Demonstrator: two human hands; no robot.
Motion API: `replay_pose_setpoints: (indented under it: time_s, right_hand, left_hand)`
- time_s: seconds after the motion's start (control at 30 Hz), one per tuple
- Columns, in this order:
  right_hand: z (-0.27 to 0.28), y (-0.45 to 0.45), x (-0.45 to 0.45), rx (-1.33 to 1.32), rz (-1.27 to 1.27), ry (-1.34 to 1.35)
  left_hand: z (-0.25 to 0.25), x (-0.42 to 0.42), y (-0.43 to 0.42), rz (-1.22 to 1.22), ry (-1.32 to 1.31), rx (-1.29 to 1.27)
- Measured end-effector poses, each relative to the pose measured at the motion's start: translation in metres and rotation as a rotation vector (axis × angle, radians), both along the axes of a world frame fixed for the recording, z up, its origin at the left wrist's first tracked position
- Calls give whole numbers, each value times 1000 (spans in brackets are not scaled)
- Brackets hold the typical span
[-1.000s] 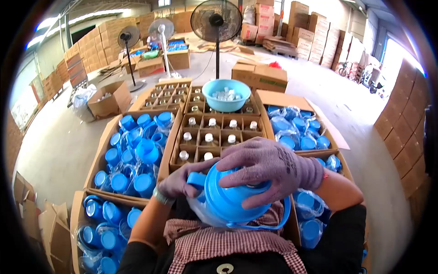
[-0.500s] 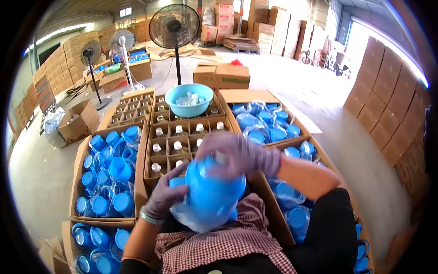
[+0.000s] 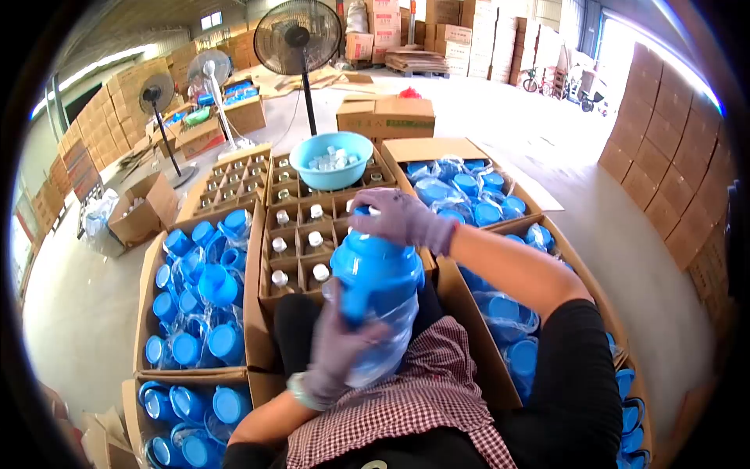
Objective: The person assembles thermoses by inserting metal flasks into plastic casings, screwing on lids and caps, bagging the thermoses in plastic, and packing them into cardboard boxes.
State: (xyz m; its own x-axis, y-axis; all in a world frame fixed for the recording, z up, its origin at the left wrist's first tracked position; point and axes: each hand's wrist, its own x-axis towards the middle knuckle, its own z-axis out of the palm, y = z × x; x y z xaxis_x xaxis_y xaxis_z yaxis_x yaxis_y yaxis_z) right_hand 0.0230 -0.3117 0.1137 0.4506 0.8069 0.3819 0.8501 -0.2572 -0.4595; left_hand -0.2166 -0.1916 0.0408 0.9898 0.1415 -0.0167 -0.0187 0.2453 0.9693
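Boxes (image 3: 655, 141) stand stacked at upper right. At centre, the right hand (image 3: 394, 217) grips the jug (image 3: 379, 273) by its top, fingers bent; the left hand (image 3: 337, 344) blurs against its side, grip unclear.

Seeing bright blue on the near jug (image 3: 376, 270), dusty purple-grey on both gloves (image 3: 402, 220), tiny dark-red-and-white checks on the apron (image 3: 391, 414), plain black sleeves (image 3: 574, 375). Also loving the pale turquoise far bowl (image 3: 332, 179), white bottle caps (image 3: 315, 238), and good old brown cardboard boxes (image 3: 255, 313).

Left hand (image 3: 340, 348) now lower on blue jug (image 3: 379, 270), right hand (image 3: 394, 217) less spread over its top, jug's side more exposed
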Motion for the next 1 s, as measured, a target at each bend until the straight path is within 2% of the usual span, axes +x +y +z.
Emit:
replay_pose_setpoints:
  time_s: [0.03,0.07,0.1,0.17,0.2,0.23,0.3,0.33,0.37,0.4,0.43,0.47,0.53,0.6,0.63,0.67,0.73,0.77,0.8,0.83,0.87,0.93,1.0]
  right_hand:
    - [-8,-3,-9,-64,-77,-21]
    - [-9,-4,-15,-118,-151,-69]
    - [18,-14,-44,-126,-128,-162]
    - [77,-34,-91,-68,217,-314]
    - [80,-34,-101,54,432,-434]
    - [83,-32,-115,68,636,-349]
    - [76,-25,-107,66,576,-225]
    - [70,-25,-101,67,527,-159]
    - [50,-15,-71,128,336,-156]
    - [27,1,-31,186,139,-148]
    - [15,4,1,101,101,-42]
    - [2,3,14,-13,74,76]
    - [17,-7,-24,22,91,-168]
    - [78,-22,-91,-23,241,-123]
    - [99,-24,-112,-41,363,-233]
    - [99,-21,-119,-62,418,-261]
    - [96,-20,-136,-104,448,-256]
    - [96,-19,-141,-128,417,-234]
    - [81,-11,-122,4,414,-117]
    - [64,-4,-96,3,372,-104]
    - [55,2,-76,-2,318,-89]
    - [50,1,-74,26,319,-70]
    - [52,1,-72,30,385,-55]
  left_hand:
    - [-13,-3,-20,46,-2,85]
    - [-19,-3,-13,28,-121,42]
    - [-25,-3,-6,3,-239,-5]
    - [26,-9,41,-228,-126,-105]
    - [42,-5,64,-363,-75,-163]
    - [29,1,91,-435,-47,-129]
    - [11,9,106,-439,-110,-97]
    - [20,12,81,-299,-119,-130]
    - [36,7,53,-66,47,141]
    - [25,14,25,70,8,274]
    - [14,21,-3,213,-12,412]
    - [-20,18,-26,271,-224,387]
    - [-15,0,4,45,-191,30]
    - [15,-17,52,-185,-198,-126]
    - [20,-22,76,-316,-113,-198]
    - [22,-19,91,-399,-61,-277]
    - [20,-17,105,-519,-138,-206]
    - [14,-16,98,-324,-141,-215]
    - [2,-12,81,-133,-151,-226]
    - [-12,3,58,258,11,-56]
    - [-24,14,49,375,-119,43]
    - [-20,14,44,382,-104,-39]
    - [-5,2,47,278,-74,-211]
